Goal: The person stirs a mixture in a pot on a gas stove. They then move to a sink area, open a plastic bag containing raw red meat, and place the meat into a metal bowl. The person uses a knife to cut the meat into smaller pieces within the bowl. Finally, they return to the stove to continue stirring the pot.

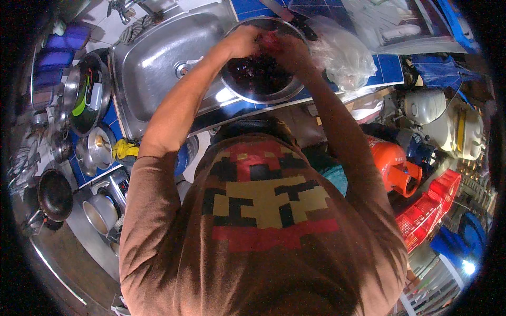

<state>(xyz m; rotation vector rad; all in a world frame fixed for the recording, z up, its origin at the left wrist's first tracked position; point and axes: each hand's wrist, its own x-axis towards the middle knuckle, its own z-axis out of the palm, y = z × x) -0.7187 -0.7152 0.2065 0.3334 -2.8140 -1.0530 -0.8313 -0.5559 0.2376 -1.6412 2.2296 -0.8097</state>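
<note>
A wide metal bowl [292, 91] with dark red contents [253, 79] stands on the blue-tiled counter at the right edge of the sink. Above its far half, my left hand [246, 41] and my right hand [292, 51] are close together around a reddish, wet-looking piece [270, 41]. Blur and shade hide my fingers, so which hand grips the piece is unclear. A knife-like tool with a dark handle [306, 28] lies beside the bowl's far right rim. A clear plastic bag [348, 59] sits just right of the bowl.
The stainless steel sink [158, 51] lies left of the bowl, under a faucet [124, 14]. Further left are a large pan [85, 118] with utensils, smaller pots [101, 213] and a yellow cloth [125, 150]. An orange gas cylinder [389, 162] and red plastic crates [429, 207] stand low on the right.
</note>
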